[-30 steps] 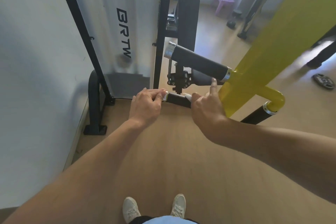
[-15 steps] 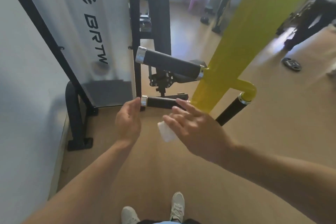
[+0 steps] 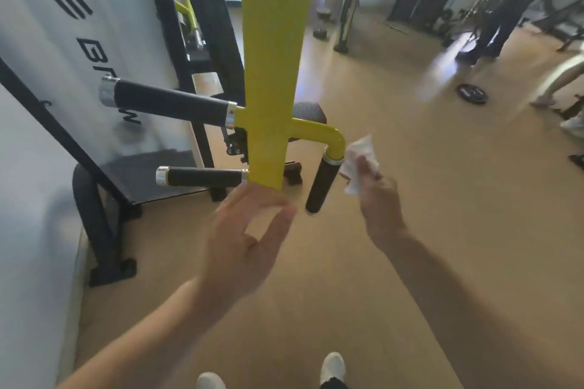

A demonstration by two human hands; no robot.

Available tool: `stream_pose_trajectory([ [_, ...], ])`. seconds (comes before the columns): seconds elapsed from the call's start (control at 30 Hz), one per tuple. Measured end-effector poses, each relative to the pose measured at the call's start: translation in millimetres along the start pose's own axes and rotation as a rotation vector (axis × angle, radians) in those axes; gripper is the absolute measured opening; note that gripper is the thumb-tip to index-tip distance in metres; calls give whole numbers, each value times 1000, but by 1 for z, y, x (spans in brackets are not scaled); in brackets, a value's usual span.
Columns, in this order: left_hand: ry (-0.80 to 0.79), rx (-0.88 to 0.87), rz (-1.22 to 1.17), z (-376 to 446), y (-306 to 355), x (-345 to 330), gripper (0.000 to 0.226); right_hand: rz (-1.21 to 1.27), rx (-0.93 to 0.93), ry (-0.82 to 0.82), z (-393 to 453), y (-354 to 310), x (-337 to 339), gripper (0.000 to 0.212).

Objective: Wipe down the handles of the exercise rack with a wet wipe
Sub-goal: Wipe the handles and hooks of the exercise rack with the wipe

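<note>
Gym floor, tan, blurred equipment behind. Wet wipe [image 3: 360,164] is bunched in the right hand [image 3: 377,199], fingers closed on its lower part, upper part sticking up free; it sits just beside the chrome collar of the downward-angled handle [image 3: 321,185], contact not resolvable. Left hand [image 3: 246,240] hovers below the yellow post [image 3: 271,57], fingers apart, empty. Progress: cannot judge which grips are cleaned; no visible wetness. Upper left handle [image 3: 167,101] and lower left handle [image 3: 202,176] are well apart from the wipe. Likely next: the angled handle.

Tan gym floor [image 3: 410,262], white wall [image 3: 28,230] left.
</note>
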State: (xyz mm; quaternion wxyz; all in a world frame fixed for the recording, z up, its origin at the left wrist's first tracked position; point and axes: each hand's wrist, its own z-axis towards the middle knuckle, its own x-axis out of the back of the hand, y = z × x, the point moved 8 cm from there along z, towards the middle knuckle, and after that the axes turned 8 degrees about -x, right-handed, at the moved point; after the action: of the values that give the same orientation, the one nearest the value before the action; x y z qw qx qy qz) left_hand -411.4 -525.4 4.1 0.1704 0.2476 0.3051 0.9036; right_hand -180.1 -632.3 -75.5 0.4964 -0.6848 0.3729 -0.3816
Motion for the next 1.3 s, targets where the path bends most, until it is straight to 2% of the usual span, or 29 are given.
stream_pose_trajectory([
  [0.03,-24,-94,49,18,18,-9,16,-5,102,-107,-7,-10,-18,42],
  [0.07,-59,-162,110,35,34,-19,16,-8,204,-213,-19,-19,-32,43],
  [0.13,-140,-239,243,60,52,-46,30,63,327,-365,-23,-13,-42,62],
  [0.17,-170,-260,356,69,56,-58,35,86,346,-431,-19,-7,-42,75],
  [0.2,-204,-274,516,77,55,-71,38,62,379,-474,-15,-3,-41,78],
  [0.23,-250,-266,703,84,49,-82,40,2,430,-500,-9,0,-41,71],
  [0.3,-348,-150,997,92,31,-93,42,-166,514,-547,-2,0,-47,36],
  [0.37,-380,-32,1104,94,18,-95,43,-242,559,-630,2,-4,-59,2],
  [0.43,-370,5,1115,91,14,-98,45,-276,525,-677,10,-3,-69,16],
  [0.6,-359,22,1041,86,13,-99,49,-212,327,-664,16,14,-74,14],
  [0.8,-290,-24,886,84,19,-97,43,18,484,-519,3,-40,-60,8],
  [0.87,-255,-36,870,81,21,-98,39,68,408,-525,4,-24,-62,6],
  [0.93,-224,-24,866,80,23,-98,39,-69,303,-541,9,20,-68,10],
  [1.0,-214,0,849,80,23,-97,39,-328,213,-592,12,61,-70,7],
  [1.07,-216,2,831,80,23,-96,38,-403,230,-591,15,60,-70,11],
  [1.13,-214,-8,824,80,23,-95,38,-227,324,-563,11,22,-68,9],
  [1.2,-203,-11,834,78,23,-95,38,-51,380,-532,7,-8,-66,18],
  [1.27,-199,-13,849,76,24,-99,38,1,318,-539,9,5,-68,10],
  [1.3,-194,-13,847,76,25,-101,38,-60,259,-549,10,26,-70,5],
])
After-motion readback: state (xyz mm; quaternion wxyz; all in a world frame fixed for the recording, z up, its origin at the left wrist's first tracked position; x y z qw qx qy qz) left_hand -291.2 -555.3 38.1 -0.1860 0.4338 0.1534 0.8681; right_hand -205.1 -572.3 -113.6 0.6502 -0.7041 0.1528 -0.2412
